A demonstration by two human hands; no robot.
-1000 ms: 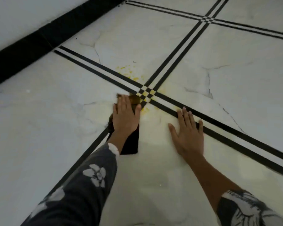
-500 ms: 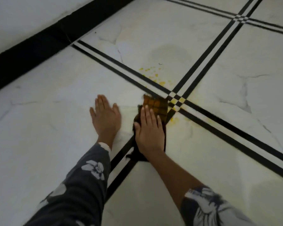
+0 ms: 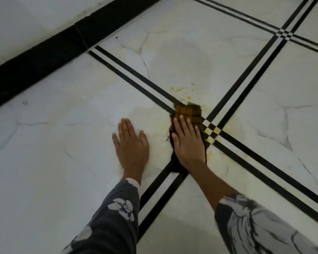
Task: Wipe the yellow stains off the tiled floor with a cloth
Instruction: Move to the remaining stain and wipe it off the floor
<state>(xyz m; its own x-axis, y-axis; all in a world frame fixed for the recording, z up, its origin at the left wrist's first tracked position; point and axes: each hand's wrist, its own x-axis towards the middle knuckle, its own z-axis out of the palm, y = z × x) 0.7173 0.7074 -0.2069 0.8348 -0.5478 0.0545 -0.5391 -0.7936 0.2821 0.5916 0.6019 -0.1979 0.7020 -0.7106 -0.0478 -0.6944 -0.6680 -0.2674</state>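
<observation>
right hand (image 3: 188, 143) is flat on the cloth (image 3: 188, 111), fingers straight and close together, palm pressing down, nothing curled round the fabric. the cloth is a dark strip, its far end showing brown-yellow checks. it lies on the floor (image 3: 62, 143) just left of the checker crossing (image 3: 211, 132), where the black lines (image 3: 246, 74) meet. its near end pokes out under the wrist, over the double line that runs back toward the person.

left hand (image 3: 131, 143) is flat on bare tile just beside the cloth, not touching it, fingers straight, holding nothing.

now the stains (image 3: 180, 89): a scatter of yellow specks just past the cloth's far edge, on the tile beyond the line. more yellow sits right of the right hand, a smear close to the crossing, and the white squares of the checker look tinted yellow too. a faint yellowish haze shows on the tile between the two hands.

both arms come in from the bottom. left sleeve (image 3: 116, 213) is dark with pale flowers and reaches the wrist. right sleeve (image 3: 255, 226) is dark with a pale print and sits up the forearm. along the top left runs a black skirting (image 3: 35, 59) with a pale wall (image 3: 26, 19) above it.
</observation>
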